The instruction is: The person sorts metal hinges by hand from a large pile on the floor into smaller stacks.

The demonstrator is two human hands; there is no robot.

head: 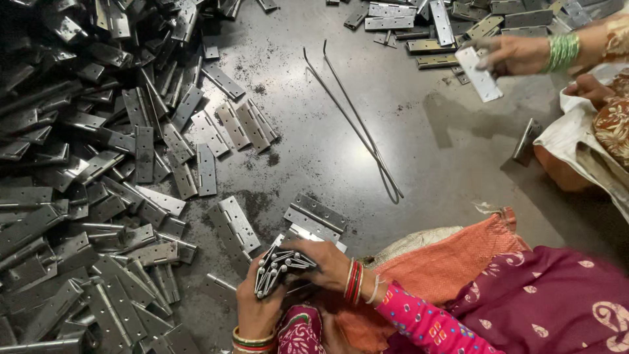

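Note:
My left hand [257, 303] grips a bundle of metal pins [278, 267], their heads fanned out upward. My right hand [327, 262] lies over the same bundle with its fingertips on the pins; it wears red bangles and a pink sleeve. Just beyond my hands lie flat steel hinges [314, 216] on the dark floor. A big heap of grey hinges [85, 183] fills the left side.
A bent loop of wire [357, 124] lies on the floor in the middle. Another person's hand [514, 54] with green bangles holds a hinge plate [479, 73] at the top right, near a smaller hinge pile [445, 26]. Orange cloth [452, 262] covers my lap.

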